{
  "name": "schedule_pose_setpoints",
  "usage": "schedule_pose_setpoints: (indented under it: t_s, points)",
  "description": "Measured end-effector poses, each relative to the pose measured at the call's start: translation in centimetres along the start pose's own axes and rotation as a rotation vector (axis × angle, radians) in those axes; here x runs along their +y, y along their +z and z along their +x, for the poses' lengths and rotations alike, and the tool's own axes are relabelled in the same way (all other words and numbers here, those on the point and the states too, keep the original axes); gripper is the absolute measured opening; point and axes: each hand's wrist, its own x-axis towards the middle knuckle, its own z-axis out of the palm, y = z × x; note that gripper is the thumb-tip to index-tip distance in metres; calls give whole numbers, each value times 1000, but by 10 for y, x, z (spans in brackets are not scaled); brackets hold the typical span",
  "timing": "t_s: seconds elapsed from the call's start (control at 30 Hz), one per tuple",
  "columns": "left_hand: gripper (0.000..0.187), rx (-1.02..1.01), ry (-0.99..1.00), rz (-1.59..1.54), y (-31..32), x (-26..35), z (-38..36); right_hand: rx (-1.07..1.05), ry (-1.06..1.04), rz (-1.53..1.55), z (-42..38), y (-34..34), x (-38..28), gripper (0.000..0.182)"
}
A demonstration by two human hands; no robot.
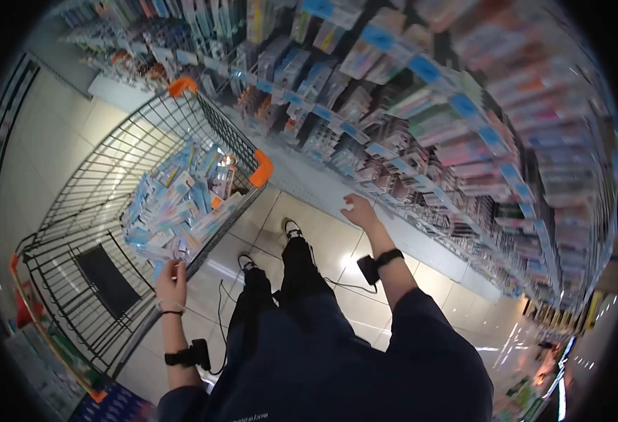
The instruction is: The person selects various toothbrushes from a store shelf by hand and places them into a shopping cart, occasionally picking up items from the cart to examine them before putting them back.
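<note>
My left hand [171, 284] is at the near side of the shopping cart [98, 271], just below the heaped packets. Its fingers are loosely bent, and I make out nothing held in them. A pile of flat blue, white and pink packets [175, 200] lies inside the wire cart, with the nearest ones close to my left fingertips. Out over the floor, my right hand [360, 212] is held in front of the lower shelves with its fingers curved and apart. It holds nothing and touches nothing.
Shelving [421, 126] packed with hanging packets and blue price labels runs along the front and right. The cart has orange corner pieces [260, 169]. Black cables [222, 316] hang from wrist-worn devices beside my legs. My shoes [292, 228] stand on pale floor tiles.
</note>
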Motion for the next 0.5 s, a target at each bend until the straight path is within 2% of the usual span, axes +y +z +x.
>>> schedule_pose_setpoints:
  t_s: [0.03, 0.07, 0.13, 0.2, 0.27, 0.3, 0.37, 0.4, 0.47, 0.5]
  points:
    - [26, 56, -26, 0, 4, -5, -1, 92, -64, -199, 21, 18, 9, 43]
    - [26, 115, -43, 3, 7, -8, 2, 63, -68, -202, 47, 30, 18, 43]
    - [25, 127, -193, 172, 6, 1, 6, 157, 22, -242, 101, 49, 34, 44]
    - [25, 178, -288, 174, 9, 3, 7, 51, 92, -371, 156, 50, 44, 42]
    - [24, 271, -220, 118, 13, 11, 8, -19, 108, -378, 206, 55, 71, 57]
    - [23, 238, -254, 169, 12, 11, 8, -42, 110, -390, 227, 60, 90, 57]
    - [22, 239, -274, 192, 13, 4, 6, 324, -241, -759, 255, 75, 122, 55]
    - [24, 256, -245, 200, 14, 10, 9, 301, -250, -765, 259, 74, 115, 55]
    - [26, 237, -266, 185, 14, 12, 11, 171, -61, -486, 273, 66, 110, 66]
    - [27, 250, -285, 160, 16, 9, 10, 213, -90, -487, 277, 71, 109, 70]
